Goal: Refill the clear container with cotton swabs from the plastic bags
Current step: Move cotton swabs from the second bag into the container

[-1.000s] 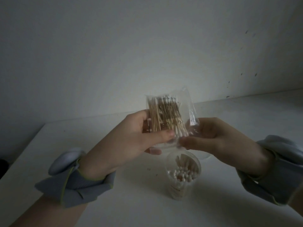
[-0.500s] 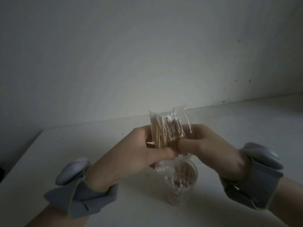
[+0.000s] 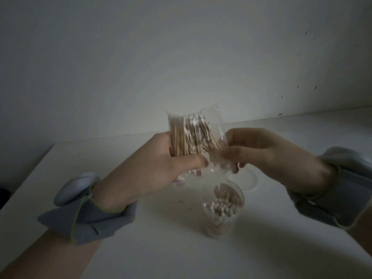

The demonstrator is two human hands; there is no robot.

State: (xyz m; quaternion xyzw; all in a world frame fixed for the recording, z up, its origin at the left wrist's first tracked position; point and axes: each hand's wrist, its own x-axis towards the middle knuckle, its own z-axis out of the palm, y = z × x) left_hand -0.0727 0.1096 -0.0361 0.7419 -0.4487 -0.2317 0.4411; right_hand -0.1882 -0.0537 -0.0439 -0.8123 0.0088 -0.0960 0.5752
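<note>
Two forearms come in from the near edge, the left wearing a grey wrist cuff (image 3: 86,216) and the right a matching cuff (image 3: 332,198), both held over a white worktop (image 3: 141,254).

Between the wrists and a little farther in, the clear container (image 3: 223,214) stands upright on the worktop with its top open. It is partly filled with cotton swabs (image 3: 220,207) standing on end, white tips up.

Above the container and slightly beyond it, both hands hold a plastic bag (image 3: 213,125) in the air. The left hand (image 3: 153,168) has its grip clamped on the bag's lower left part, thumb across the front and fingers behind. The right hand (image 3: 267,156) has its grip pinched on the film at the lower right, between thumb and fingers. The bag stands roughly upright and is packed with wooden-stemmed swabs (image 3: 181,137), their white tips at the top. Its lower end hangs over the container's mouth without touching it. Whether the bag is open at the bottom cannot be told in the dim light.

Just behind the container, partly hidden by the right hand, a round clear disc (image 3: 250,179) lies flat on the worktop.

Farthest back rises a plain pale wall (image 3: 181,57) with a few dark specks toward its right side.
</note>
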